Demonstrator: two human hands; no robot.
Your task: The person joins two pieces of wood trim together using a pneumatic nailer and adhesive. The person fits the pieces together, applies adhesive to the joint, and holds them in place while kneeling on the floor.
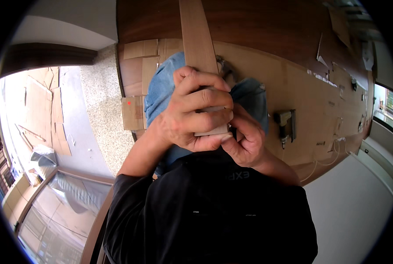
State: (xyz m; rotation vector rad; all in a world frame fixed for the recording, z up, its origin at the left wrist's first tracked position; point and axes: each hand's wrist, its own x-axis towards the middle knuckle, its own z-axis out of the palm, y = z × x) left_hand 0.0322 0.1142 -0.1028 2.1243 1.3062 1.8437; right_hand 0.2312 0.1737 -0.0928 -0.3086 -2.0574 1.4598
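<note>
A long, flat light-brown wooden board [197, 37] runs from my chest away past my knees to the far edge of the view. My left hand [201, 105] lies across the top of its near end, with the fingers wrapped over the face. At the near right corner, my right hand [248, 137] grips the board's edge, its thumb close to the left thumb. Part of the right hand's fingers is hidden behind the board and the left hand.
A nail gun [285, 127] lies to the right on cardboard sheeting [311, 103] that covers the floor. A pale cable [335, 156] curls at the far right. To the left are a speckled stone strip [102, 101] and a glass panel [69, 207].
</note>
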